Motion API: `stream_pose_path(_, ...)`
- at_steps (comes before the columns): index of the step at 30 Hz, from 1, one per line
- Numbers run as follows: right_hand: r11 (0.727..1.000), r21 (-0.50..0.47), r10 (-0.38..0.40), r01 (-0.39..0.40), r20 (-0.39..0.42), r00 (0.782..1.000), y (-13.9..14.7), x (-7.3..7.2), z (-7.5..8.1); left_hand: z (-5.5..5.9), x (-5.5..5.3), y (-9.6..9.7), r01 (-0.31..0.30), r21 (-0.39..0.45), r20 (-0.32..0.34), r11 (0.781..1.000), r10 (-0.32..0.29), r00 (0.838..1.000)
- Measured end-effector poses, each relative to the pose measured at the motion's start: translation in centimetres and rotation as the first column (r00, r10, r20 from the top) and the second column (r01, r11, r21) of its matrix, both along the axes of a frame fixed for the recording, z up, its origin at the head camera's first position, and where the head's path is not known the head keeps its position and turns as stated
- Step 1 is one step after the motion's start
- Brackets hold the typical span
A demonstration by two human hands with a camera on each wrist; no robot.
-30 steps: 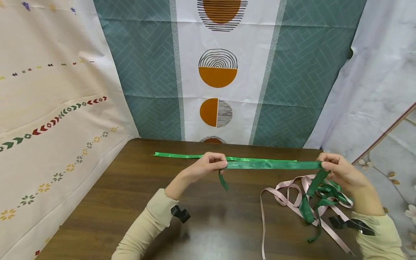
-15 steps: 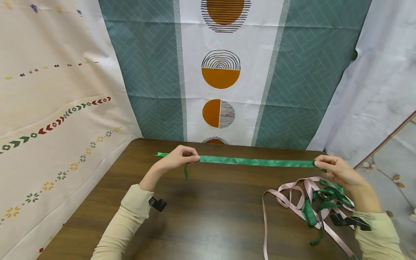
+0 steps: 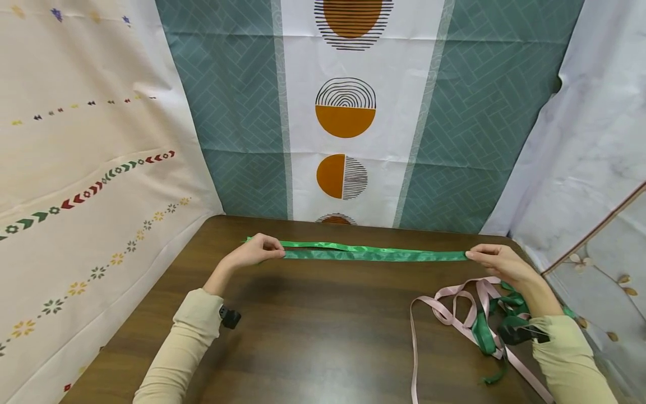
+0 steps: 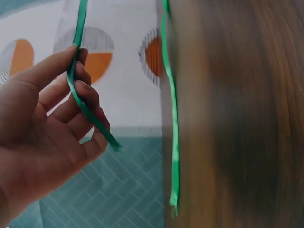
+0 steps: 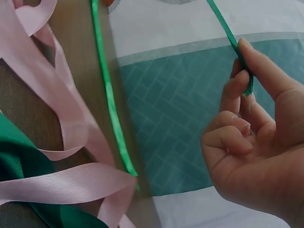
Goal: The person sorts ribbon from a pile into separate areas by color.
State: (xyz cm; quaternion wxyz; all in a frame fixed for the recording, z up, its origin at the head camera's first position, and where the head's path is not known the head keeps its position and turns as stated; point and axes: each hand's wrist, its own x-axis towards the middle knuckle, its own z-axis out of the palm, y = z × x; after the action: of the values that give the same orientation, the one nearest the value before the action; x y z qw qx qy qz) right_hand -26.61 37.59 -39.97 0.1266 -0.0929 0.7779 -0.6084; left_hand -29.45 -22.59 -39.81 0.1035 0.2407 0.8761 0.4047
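Note:
A dark green satin ribbon stretches nearly straight between my two hands, just in front of a brighter green ribbon that lies along the table's back edge. My left hand pinches it between thumb and fingers; in the left wrist view a short tail hangs past the fingers. At the other side, my right hand pinches it close to its end, which pokes out just below the fingertips in the right wrist view.
On the table's right side, under my right forearm, lies a tangle of pink ribbon and dark green ribbon. One pink strand runs toward the front edge. Patterned cloths hang behind and on both sides of the brown table.
My left hand has slid left, lengthening the stretch of ribbon between the hands. The tail below my right hand has run up to its end. My right hand has shifted slightly left.

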Motion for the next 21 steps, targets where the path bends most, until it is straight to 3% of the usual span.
stream_pose_path(4,0.995,0.076,-0.063,0.061,0.017,0.998,-0.2,-1.1,-0.9,-0.9,-0.8,-1.2,-0.013,-0.052,-0.001,0.999,0.013,1.0)
stream_pose_path(12,0.98,0.164,-0.12,0.111,0.046,0.992,-0.4,-2.4,-2.4,-2.7,-2.3,-2.9,-0.064,-0.098,-0.01,0.993,0.064,0.998)
stream_pose_path(16,0.956,0.247,-0.178,0.161,0.05,0.983,-0.6,-2.9,-3.0,-3.5,-2.9,-3.2,-0.181,-0.119,-0.009,0.976,0.181,0.983)
stream_pose_path(21,0.918,0.336,-0.23,0.211,0.016,0.973,-1.2,-3.6,-4.0,-4.8,-3.4,-3.0,-0.322,-0.142,-0.031,0.936,0.321,0.947)
